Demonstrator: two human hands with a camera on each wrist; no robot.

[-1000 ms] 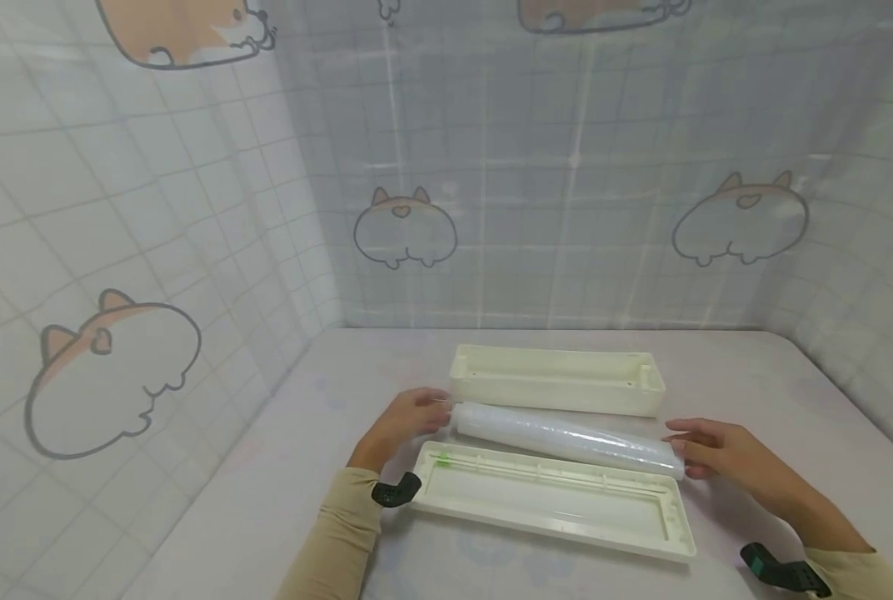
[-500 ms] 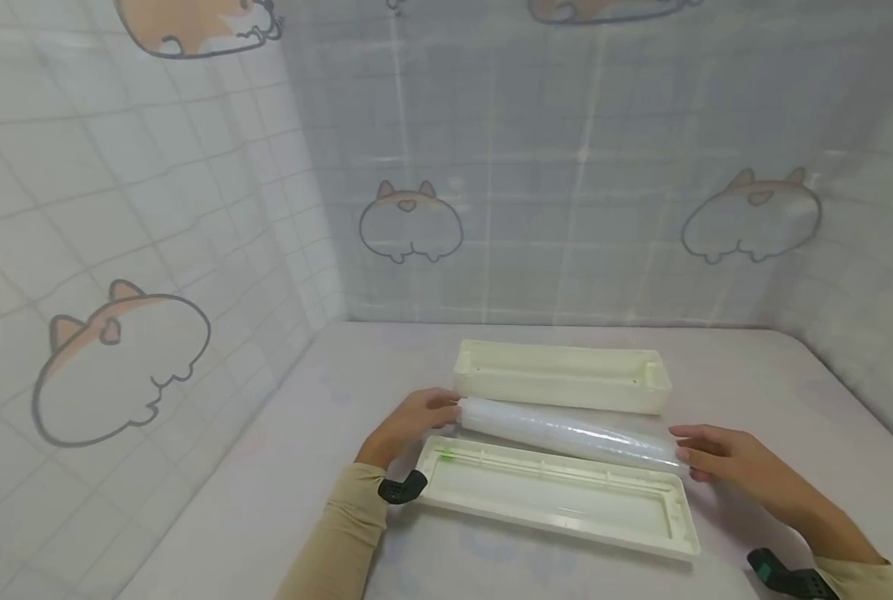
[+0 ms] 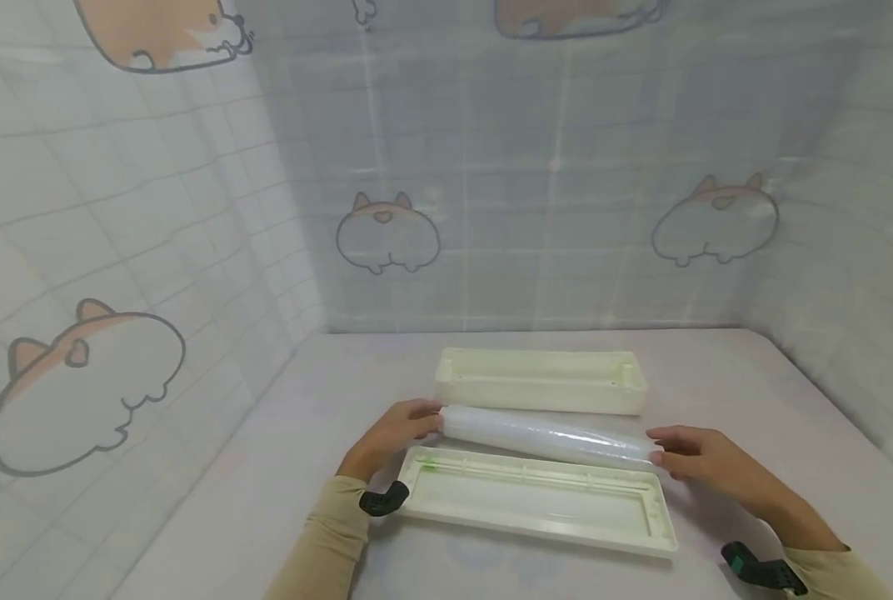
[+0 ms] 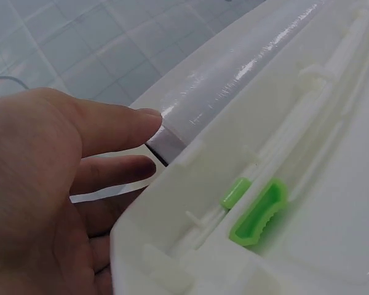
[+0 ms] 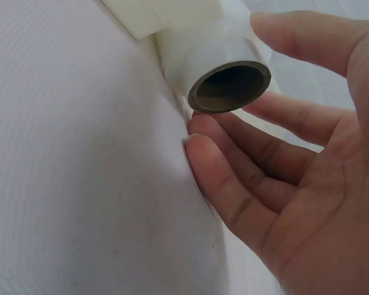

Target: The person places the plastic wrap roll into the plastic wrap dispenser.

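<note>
We're pinching the wrap roll, left hand at nine o'clock, right hand at three (seemingly securing it); lifting next is probably calling for evenness.

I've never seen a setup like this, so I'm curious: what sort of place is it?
Probably a small screened-off work booth, though I can't be sure. Patterned sheets line three sides of a pale table, with an open cream box on it and a white roll at hand.
</note>
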